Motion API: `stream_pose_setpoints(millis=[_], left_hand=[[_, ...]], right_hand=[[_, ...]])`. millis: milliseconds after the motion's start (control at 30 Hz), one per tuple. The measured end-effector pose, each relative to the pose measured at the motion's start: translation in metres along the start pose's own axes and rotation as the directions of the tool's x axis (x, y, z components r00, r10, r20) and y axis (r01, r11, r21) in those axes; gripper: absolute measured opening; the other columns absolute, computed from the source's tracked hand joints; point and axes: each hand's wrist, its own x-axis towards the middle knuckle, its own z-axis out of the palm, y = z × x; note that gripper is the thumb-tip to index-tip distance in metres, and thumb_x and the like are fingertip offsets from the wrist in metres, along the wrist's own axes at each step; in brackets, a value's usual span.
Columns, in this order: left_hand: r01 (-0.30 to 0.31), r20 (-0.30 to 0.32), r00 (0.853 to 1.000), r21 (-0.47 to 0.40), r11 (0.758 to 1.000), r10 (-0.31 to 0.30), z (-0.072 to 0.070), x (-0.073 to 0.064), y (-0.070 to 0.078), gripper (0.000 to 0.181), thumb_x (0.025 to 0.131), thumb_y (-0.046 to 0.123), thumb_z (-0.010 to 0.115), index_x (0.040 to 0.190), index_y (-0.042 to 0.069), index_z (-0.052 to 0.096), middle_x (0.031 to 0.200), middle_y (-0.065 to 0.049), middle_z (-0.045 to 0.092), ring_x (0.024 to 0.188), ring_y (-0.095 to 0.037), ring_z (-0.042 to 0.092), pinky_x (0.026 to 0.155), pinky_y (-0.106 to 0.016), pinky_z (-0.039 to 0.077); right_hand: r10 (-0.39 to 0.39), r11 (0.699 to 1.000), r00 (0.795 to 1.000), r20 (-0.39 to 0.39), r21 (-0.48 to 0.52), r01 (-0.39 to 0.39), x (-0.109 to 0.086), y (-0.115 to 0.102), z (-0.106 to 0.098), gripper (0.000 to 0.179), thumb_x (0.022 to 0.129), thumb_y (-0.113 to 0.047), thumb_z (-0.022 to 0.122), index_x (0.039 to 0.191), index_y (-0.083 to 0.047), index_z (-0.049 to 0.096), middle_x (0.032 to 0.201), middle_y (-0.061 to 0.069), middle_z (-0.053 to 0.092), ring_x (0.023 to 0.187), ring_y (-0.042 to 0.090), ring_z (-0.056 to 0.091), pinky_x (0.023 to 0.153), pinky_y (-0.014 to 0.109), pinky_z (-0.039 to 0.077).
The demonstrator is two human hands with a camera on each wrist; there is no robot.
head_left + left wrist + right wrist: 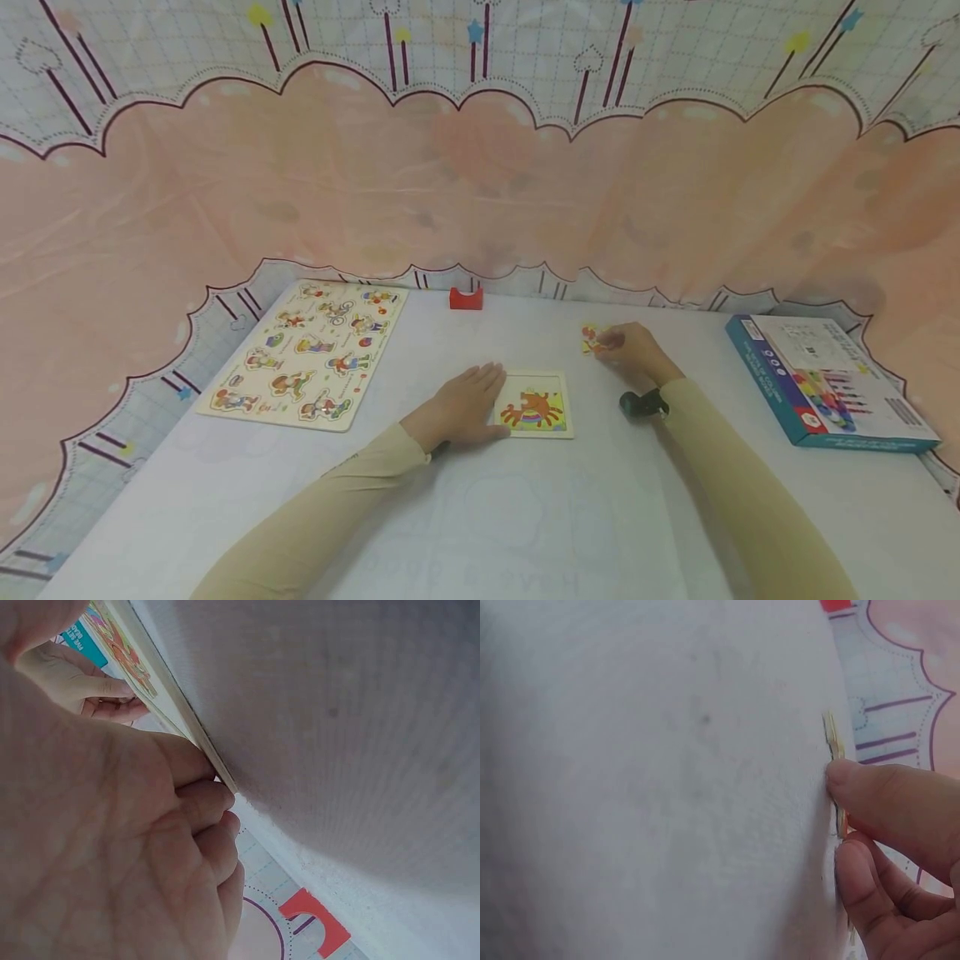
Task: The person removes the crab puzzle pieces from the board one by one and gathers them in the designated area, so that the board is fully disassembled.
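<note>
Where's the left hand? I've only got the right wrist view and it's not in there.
Observer: Head view has it: the left hand touches the left side of a small framed animal picture.
Operator: Copy. Anything past the right arm?
Observer: Yes, a box lies flat on the table, to the right of the right arm.
</note>
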Motion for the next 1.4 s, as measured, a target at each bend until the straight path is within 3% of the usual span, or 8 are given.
stream_pose_setpoints(millis=[467,667,800,900,1133,1400], left_hand=[[-0.007,-0.011,1.0,0.024,1.0,0.008,0.001,0.002,0.0,0.088,0.089,0.06,0.048,0.15,0.005,0.016,0.159,-0.009,0.014,0.148,-0.021,0.011,0.122,-0.034,0.013],[-0.002,0.003,1.0,-0.008,1.0,0.003,0.0,0.001,0.001,0.088,0.089,0.059,0.05,0.15,0.005,0.017,0.159,-0.009,0.014,0.148,-0.021,0.011,0.122,-0.035,0.013],[-0.001,0.003,1.0,-0.006,1.0,0.001,0.0,0.0,0.001,0.088,0.089,0.059,0.05,0.15,0.005,0.017,0.159,-0.009,0.015,0.148,-0.021,0.011,0.122,-0.034,0.013],[-0.001,-0.002,1.0,0.003,1.0,0.001,0.0,0.0,0.001,0.088,0.089,0.059,0.05,0.15,0.005,0.017,0.158,-0.009,0.016,0.148,-0.021,0.011,0.122,-0.034,0.013],[0.003,0.0,1.0,-0.004,1.0,-0.003,0.001,0.0,0.0,0.088,0.088,0.059,0.05,0.15,0.005,0.018,0.158,-0.009,0.016,0.148,-0.022,0.012,0.122,-0.035,0.014],[0.007,-0.004,1.0,-0.004,1.0,-0.007,0.001,0.0,0.0,0.089,0.088,0.059,0.05,0.15,0.005,0.018,0.158,-0.009,0.016,0.148,-0.021,0.012,0.121,-0.035,0.014]], right_hand=[[0.001,1.0,1.0,-0.003,0.006,-0.001,-0.001,0.003,-0.003,0.037,0.083,-0.017,0.07,0.112,0.004,0.063,0.115,0.024,0.064,0.105,0.037,0.06,0.093,0.047,0.049],[-0.014,0.998,1.0,-0.027,0.064,0.016,-0.016,-0.006,-0.008,0.043,0.084,-0.02,0.07,0.117,0.005,0.06,0.114,0.025,0.064,0.107,0.038,0.06,0.095,0.049,0.049],[-0.063,0.99,0.998,-0.017,0.125,0.065,-0.027,-0.02,-0.009,0.041,0.084,-0.017,0.07,0.118,0.004,0.06,0.113,0.023,0.064,0.106,0.036,0.061,0.094,0.048,0.05],[-0.136,0.98,0.991,0.002,0.144,0.134,-0.035,-0.031,-0.005,0.039,0.083,-0.013,0.07,0.117,0.005,0.061,0.113,0.022,0.064,0.105,0.034,0.061,0.093,0.047,0.051],[-0.191,0.977,0.977,0.093,0.119,0.179,-0.042,-0.052,0.012,0.036,0.082,-0.015,0.072,0.115,-0.002,0.065,0.112,0.014,0.067,0.101,0.026,0.062,0.091,0.042,0.053],[-0.266,0.962,0.942,0.206,0.115,0.247,-0.045,-0.07,0.03,0.04,0.08,-0.016,0.074,0.116,-0.003,0.064,0.109,0.012,0.068,0.095,0.021,0.063,0.088,0.037,0.054]])
